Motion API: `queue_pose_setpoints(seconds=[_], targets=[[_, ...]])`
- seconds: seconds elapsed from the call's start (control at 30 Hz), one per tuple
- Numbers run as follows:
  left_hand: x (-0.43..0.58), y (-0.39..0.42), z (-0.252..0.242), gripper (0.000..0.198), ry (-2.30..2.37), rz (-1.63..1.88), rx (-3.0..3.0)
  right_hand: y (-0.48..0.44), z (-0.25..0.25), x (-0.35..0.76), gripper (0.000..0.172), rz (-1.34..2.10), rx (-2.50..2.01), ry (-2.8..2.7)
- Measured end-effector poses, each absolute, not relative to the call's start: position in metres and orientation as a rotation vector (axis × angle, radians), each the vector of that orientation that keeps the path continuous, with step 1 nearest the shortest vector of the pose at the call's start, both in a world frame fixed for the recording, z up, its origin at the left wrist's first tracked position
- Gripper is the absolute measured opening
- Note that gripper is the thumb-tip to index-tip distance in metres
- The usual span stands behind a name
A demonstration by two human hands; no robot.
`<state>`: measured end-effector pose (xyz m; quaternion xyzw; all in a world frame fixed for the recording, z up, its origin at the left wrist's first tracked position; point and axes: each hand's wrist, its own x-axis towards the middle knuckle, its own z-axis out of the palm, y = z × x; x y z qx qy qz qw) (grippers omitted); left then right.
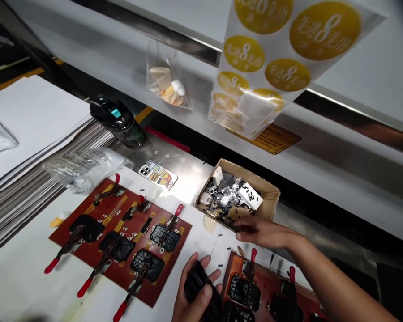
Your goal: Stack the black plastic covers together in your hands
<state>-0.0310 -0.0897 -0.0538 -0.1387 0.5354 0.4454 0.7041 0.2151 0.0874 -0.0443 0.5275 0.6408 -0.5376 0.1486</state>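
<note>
Left hand [196,295] at the desk's [16,286] near edge, fingers curled tight around a stack of black parts [201,286]. Right hand [262,232] flat, fingers pressed together, reaching to the cardboard box's [270,194] near rim, beside red clamp jig [121,237].

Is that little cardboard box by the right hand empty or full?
Nearly full: the cardboard box holds a heap of small black, silver and white parts.

Red, black and yellow on white

Dark red jig board [97,250], lower left, with red-tipped clamps [50,267]; yellow round stickers [324,30] with white print, upper right; brown cardboard box [270,193], centre.
</note>
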Motion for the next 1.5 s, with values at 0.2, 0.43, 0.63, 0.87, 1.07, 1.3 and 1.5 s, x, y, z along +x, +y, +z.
queue_pose_setpoints(seconds=[0.2,0.43,0.63,0.87,1.07,1.3,1.5], targets=[[-0.023,-0.078,-0.028,0.070,1.105,1.022,-0.299,0.051,-0.028,0.208,0.042,-1.257,1.852,2.085],[-0.018,-0.087,0.000,0.077,0.983,1.128,-0.278,-0.036,0.039,0.153,0.034,-1.090,2.256,2.410],[-0.018,-0.095,0.059,0.073,1.001,1.197,-0.193,-0.093,0.095,0.120,0.044,-1.455,1.875,2.406],[-0.014,-0.130,0.144,0.067,1.007,1.141,-0.075,-0.135,0.155,0.146,0.042,-1.550,1.951,2.501],[0.006,-0.167,0.207,0.059,0.991,1.066,0.055,-0.192,0.202,0.173,0.045,-1.629,2.048,2.558],[0.048,-0.211,0.248,0.056,0.984,1.005,0.213,-0.257,0.231,0.214,0.042,-1.907,2.248,2.371],[0.074,-0.242,0.256,0.058,1.040,0.983,0.299,-0.296,0.239,0.245,0.042,-2.391,2.557,1.812]])
